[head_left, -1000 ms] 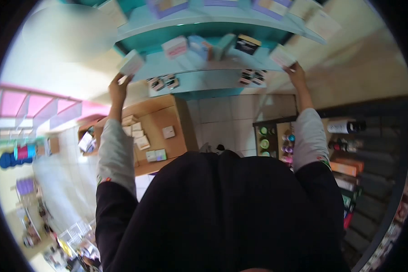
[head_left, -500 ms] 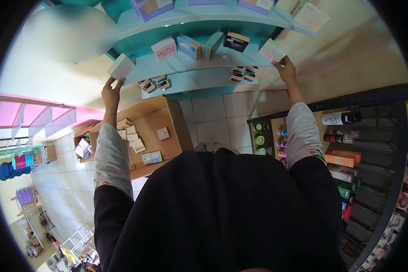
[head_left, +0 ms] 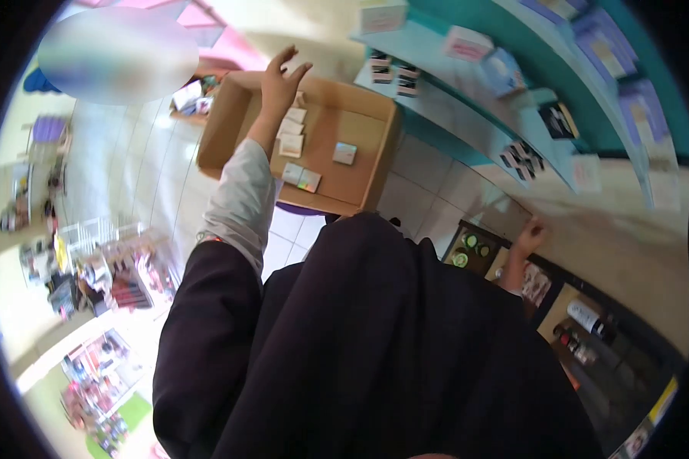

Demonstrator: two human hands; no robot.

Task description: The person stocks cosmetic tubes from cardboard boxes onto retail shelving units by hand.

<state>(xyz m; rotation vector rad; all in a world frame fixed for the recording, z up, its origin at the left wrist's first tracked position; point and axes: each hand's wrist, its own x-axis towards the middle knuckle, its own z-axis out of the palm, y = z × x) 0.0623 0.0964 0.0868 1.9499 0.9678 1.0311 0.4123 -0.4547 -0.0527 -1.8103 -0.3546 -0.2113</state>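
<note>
My left hand [head_left: 280, 86] is raised over the left part of a large cardboard carton [head_left: 379, 164], its fingers spread and nothing between them. Inside the carton lie several small cream boxes [head_left: 292, 145], a single small box [head_left: 344, 153] and a pair of small boxes [head_left: 302, 177] side by side. My right hand [head_left: 530, 236] hangs low by the wall near the dark rack, blurred, with its fingers partly hidden. A white box [head_left: 383, 15] stands at one end of the blue shelf, and another pale box [head_left: 586, 173] at its other end, both away from my hands.
On the same shelf are a pink-and-white box [head_left: 468, 43], a blue box [head_left: 503, 70] and a black box [head_left: 559, 121]. Small dark-and-pink boxes [head_left: 522, 159] sit on the lower shelf. A dark rack [head_left: 566, 279] with bottles is at the right.
Both hands have let go of the white boxes at the shelf ends and drawn back. The view has turned, bringing the carton to the middle and the shelves to the upper right.
</note>
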